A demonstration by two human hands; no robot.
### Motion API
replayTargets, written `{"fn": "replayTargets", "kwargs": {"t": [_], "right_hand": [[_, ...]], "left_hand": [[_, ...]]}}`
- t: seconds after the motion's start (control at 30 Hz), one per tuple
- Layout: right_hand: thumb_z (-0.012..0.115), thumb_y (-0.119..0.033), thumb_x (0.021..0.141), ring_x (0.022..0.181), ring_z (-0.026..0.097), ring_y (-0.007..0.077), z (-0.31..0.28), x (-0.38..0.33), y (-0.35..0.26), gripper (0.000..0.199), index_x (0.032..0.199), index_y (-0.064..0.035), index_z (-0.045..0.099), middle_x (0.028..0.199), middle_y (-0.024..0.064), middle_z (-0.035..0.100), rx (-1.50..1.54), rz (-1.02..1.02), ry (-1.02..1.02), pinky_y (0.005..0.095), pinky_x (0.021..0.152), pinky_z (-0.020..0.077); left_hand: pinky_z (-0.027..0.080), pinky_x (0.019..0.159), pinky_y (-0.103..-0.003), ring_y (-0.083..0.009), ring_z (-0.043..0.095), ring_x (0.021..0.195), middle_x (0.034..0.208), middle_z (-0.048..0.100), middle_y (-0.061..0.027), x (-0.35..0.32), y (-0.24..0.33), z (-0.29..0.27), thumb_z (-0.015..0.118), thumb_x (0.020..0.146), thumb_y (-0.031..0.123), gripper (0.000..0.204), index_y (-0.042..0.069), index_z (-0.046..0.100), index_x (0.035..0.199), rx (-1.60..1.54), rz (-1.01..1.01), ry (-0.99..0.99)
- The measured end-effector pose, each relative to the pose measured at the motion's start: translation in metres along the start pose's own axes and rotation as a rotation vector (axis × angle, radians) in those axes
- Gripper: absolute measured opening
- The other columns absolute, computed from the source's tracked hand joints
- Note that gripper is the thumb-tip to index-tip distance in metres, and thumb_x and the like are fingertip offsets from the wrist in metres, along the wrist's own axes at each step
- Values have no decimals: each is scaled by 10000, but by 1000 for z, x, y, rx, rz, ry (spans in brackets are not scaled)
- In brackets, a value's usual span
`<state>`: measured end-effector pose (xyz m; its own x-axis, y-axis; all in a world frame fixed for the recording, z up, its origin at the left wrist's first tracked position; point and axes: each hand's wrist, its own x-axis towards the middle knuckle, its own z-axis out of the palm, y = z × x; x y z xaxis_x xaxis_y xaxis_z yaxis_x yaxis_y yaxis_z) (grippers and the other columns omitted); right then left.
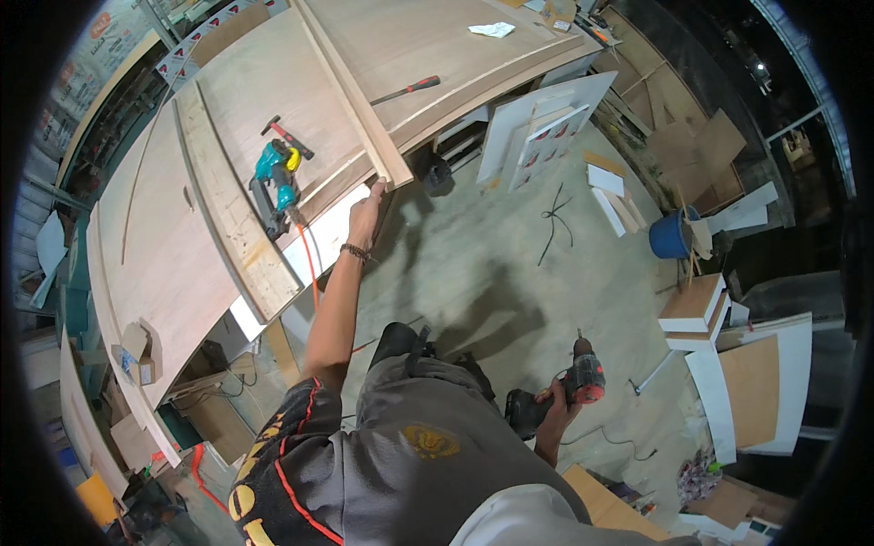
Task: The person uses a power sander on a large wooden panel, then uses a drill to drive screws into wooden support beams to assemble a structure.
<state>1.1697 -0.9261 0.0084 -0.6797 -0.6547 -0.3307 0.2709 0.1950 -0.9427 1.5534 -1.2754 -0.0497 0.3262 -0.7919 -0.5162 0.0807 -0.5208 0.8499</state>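
Board [353, 100] lies toward eleven o'clock over the table [241, 68], its near end clamped in the left hand [366, 217]. At four o'clock, well apart, the right hand [552, 414] is wrapped around a drill [584, 375]. The step seems to be steadying the board; the next move probably calls for lining up the drill.
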Motion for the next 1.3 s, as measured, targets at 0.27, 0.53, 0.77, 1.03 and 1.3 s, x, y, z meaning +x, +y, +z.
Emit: {"fn": "replayTargets", "kwargs": {"t": [0.27,0.53,0.77,1.03,1.3], "right_hand": [[667,-6,888,568,540,159,52,68,-26,237,1087,-23,539,724,52,544,9,-4,56,328,533,500],[655,-80,917,569,535,163,152,169,-58,148,1027,-42,563,696,45,539,-19,-9,39,332,541,497],[618,-24,921,573,527,156,241,261,-108,149,1052,0,552,698,60,534,-81,-71,-38,321,547,492],[586,29,845,683,633,176,312,347,-156,339,1183,42,568,1043,136,689,-153,-187,-192,325,636,532],[659,93,847,750,650,133,354,502,-189,368,1194,10,566,1075,97,685,-96,-108,-424,284,674,534]], "left_hand": [[492,603,-386,-197,614,594,600,633,-118,77,14,12,750,737,569,627,-52,706,660,550,227,95],[533,692,-467,-375,721,732,727,693,-278,179,87,-44,676,812,626,675,-43,766,839,748,298,236],[516,828,-529,-498,677,920,866,659,-367,314,107,-102,622,863,602,711,-103,713,827,954,271,340],[507,575,-436,-326,686,630,694,692,-183,332,91,-112,643,908,460,477,-6,737,950,916,467,815],[315,430,-282,-96,435,480,581,513,46,266,183,175,609,989,305,253,82,709,924,9,78,180]]}}
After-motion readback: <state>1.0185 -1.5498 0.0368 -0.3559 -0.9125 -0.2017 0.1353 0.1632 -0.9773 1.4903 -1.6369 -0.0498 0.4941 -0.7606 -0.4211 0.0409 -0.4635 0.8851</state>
